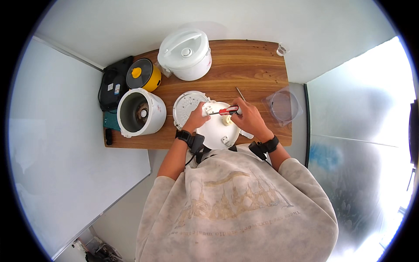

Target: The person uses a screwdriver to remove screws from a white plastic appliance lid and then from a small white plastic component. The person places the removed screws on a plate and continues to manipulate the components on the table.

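Observation:
A round white rice cooker lid (pixel 214 133) lies at the table's near edge, against my sweater, with small white fittings and a cream knob-like part on it. My left hand (pixel 196 118) is closed on the lid's left rim, its fingertips by a fitting there. In my right hand (pixel 253 118) is a red and black screwdriver (pixel 229 110), held nearly level across the lid. Its shaft points left toward the fitting beside my left fingertips; whether the tip sits in a screw is too small to tell. Partly under the lid and my left hand is a perforated round metal plate (pixel 187 103).
Left stands an open rice cooker body (pixel 158 115), behind it a yellow pot (pixel 153 81) and a black case (pixel 114 89). A lidded white rice cooker (pixel 190 70) stands at the back. A thin rod (pixel 240 93), clear plastic piece (pixel 284 106) and small cup (pixel 280 51) lie right.

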{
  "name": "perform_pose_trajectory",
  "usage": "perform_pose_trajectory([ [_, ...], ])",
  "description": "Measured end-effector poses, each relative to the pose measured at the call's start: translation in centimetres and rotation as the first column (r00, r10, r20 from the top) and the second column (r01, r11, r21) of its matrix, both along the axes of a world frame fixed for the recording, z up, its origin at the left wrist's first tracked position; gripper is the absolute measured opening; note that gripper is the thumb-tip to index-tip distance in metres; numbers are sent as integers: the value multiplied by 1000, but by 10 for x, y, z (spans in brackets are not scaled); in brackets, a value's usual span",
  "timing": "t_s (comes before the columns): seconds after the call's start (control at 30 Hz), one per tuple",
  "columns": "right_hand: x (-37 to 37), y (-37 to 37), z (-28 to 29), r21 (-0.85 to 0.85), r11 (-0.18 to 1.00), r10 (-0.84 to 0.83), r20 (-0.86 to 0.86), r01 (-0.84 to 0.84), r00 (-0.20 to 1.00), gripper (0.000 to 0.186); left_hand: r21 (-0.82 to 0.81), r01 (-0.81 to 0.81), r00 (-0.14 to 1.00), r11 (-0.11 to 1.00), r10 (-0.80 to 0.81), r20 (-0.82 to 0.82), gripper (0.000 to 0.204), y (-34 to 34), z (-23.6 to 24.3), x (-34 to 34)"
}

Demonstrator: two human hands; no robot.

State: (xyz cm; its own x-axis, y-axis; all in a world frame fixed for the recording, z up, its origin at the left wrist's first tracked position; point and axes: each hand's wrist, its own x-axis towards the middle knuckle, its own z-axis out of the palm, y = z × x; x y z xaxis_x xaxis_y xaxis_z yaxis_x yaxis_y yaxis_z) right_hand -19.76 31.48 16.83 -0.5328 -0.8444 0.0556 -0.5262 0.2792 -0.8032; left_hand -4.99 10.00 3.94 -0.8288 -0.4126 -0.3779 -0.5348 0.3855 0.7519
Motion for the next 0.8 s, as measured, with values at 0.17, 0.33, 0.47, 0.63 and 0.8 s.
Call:
perform_pose_trajectory([
  [0.17,-3,3,0,-24,997,66,-15,-67,998,32,30,-7,995,1000,4,97,74,0,4,-5],
  [0.33,-4,5,-3,-123,990,82,77,-72,994,35,30,4,996,1000,-6,88,76,1,7,-6],
  [0.47,-6,2,-6,-146,985,103,78,-90,992,39,35,-1,997,999,-2,83,76,-1,2,-6],
  [0.63,-9,0,-18,-193,973,134,33,-126,990,40,44,-6,997,999,2,82,75,-1,1,-4],
  [0.8,-11,-2,-18,-204,965,157,-54,-165,986,42,13,-4,997,1000,3,77,74,1,5,-6],
])
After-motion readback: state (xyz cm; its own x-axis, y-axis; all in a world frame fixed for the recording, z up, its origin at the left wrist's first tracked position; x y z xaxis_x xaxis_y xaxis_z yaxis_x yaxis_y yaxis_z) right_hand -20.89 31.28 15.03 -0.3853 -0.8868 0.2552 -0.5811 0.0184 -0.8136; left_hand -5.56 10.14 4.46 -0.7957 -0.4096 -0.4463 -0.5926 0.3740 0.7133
